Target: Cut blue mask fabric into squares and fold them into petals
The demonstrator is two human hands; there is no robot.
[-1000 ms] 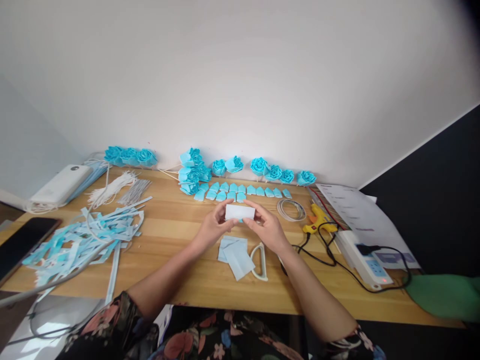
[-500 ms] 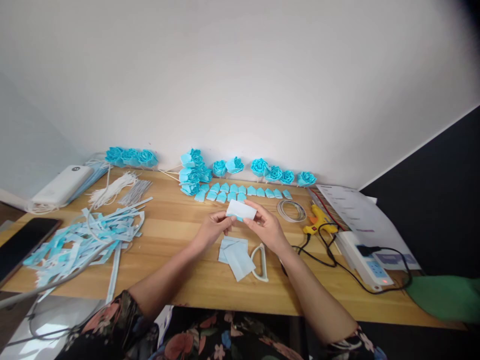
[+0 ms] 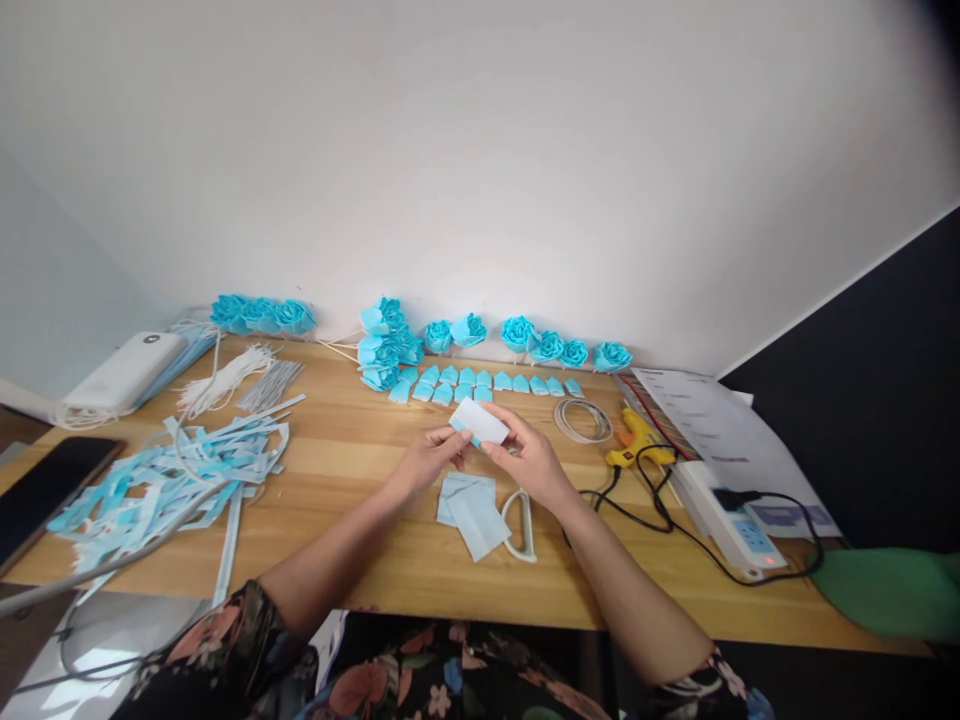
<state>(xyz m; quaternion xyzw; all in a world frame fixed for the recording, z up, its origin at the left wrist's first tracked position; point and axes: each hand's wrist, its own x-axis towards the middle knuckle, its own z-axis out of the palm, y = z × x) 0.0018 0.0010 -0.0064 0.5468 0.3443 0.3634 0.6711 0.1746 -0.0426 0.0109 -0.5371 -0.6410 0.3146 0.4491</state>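
Note:
Between my two hands is a small rectangle of pale fabric [image 3: 484, 420] with a blue strip along its lower edge. My left hand [image 3: 435, 458] pinches its lower left corner between thumb and fingers. The right side is gripped by my right hand [image 3: 531, 455], thumb in front and fingers behind. Below them, several pale blue fabric pieces [image 3: 474, 515] lie overlapped on the wooden table [image 3: 337, 540]. White-handled scissors [image 3: 527, 530] rest beside that stack, their blades hidden. Beyond my hands, blue cut petals [image 3: 502, 382] lie in rows.
Blue fabric flowers [image 3: 382, 350] line the wall. To the right are a ring of wire [image 3: 583, 421], a yellow glue gun [image 3: 637, 437] and a power strip [image 3: 739, 535] with black cords. Leftward lie fabric scraps [image 3: 180, 480], a phone [image 3: 52, 495] and a white power bank [image 3: 124, 375].
The fabric rectangle has tilted, its right end now lower and its blue lower edge slanting. Both hands stay in nearly the same place, still holding it.

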